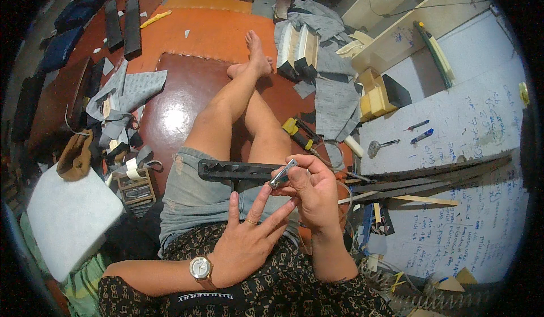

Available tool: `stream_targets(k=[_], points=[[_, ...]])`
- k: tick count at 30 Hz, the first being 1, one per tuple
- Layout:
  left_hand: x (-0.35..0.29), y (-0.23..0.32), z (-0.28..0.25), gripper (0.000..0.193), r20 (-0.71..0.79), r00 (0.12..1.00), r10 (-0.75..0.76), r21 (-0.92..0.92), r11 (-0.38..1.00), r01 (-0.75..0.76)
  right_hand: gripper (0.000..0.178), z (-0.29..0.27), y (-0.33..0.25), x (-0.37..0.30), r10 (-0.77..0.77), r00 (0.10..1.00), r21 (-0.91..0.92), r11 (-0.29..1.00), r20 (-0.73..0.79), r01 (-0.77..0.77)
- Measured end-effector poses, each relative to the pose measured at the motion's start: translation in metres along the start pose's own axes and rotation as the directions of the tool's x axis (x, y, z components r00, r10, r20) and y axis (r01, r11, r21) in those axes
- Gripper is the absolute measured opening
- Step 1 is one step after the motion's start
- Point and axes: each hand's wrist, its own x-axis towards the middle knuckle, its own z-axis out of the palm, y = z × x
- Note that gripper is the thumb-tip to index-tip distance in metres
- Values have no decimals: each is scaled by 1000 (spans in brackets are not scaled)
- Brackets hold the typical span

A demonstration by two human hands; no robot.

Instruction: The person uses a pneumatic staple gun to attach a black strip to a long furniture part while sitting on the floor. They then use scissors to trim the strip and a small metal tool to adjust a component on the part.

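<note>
Above my lap my right hand (pixel 314 189) pinches a small, shiny silver metal strip (pixel 283 173) between thumb and fingers. Its exact kind is too small to make out. My left hand (pixel 249 237) has its fingers spread, with one fingertip at the lower end of the strip; whether it touches is hard to tell. A long black strip-shaped piece (pixel 238 170) with a rounded end lies across my thighs, just beyond both hands. Part of it is hidden behind my right hand.
To the right stands a white work surface (pixel 430 226) with handwriting, pens (pixel 422 136) and dark strips (pixel 430 172). A yellow-and-black tool (pixel 297 134) lies beside my leg. At left are a wooden box (pixel 136 191), a white cushion (pixel 68 220) and grey fabric scraps (pixel 133 87).
</note>
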Motion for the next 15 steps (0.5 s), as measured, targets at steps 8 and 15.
stream_targets(k=[8,15], points=[[0,0,1,42,-7,1000,-5,-11,1000,5,36,0,6,-1,-50,999,-8,999,16,50],[0,0,-2,40,2,1000,-9,1,1000,9,32,0,10,-2,-36,999,10,999,16,36]])
